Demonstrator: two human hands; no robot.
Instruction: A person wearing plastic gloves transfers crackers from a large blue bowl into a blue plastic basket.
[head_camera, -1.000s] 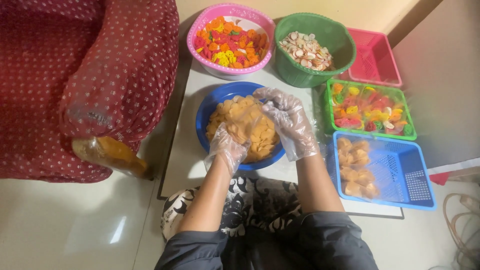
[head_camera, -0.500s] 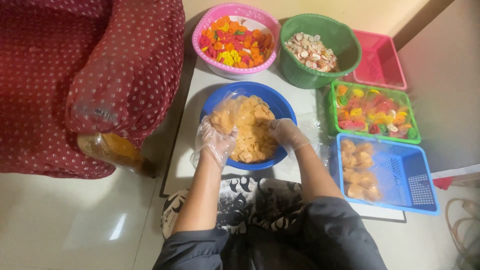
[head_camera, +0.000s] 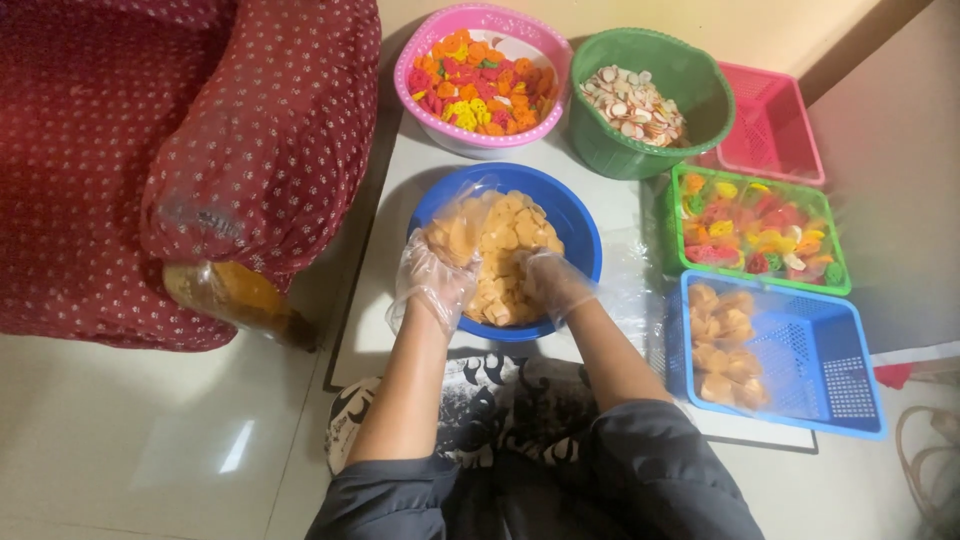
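Left hand (head_camera: 437, 272), gloved, cups orange pieces (head_camera: 505, 262); right hand (head_camera: 553, 283) digs in, grip unclear, inside one blue bowl (head_camera: 583, 225). Beyond: two bowls; beside: three baskets.

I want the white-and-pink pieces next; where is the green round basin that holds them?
In the head view the green round basin sits at the top, right of the pink bowl and left of the pink basket.

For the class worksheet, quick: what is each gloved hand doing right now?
Left hand: gloved, holding up a bag of yellow pieces.
Right hand: gloved, in the blue bowl; grip cannot be told.
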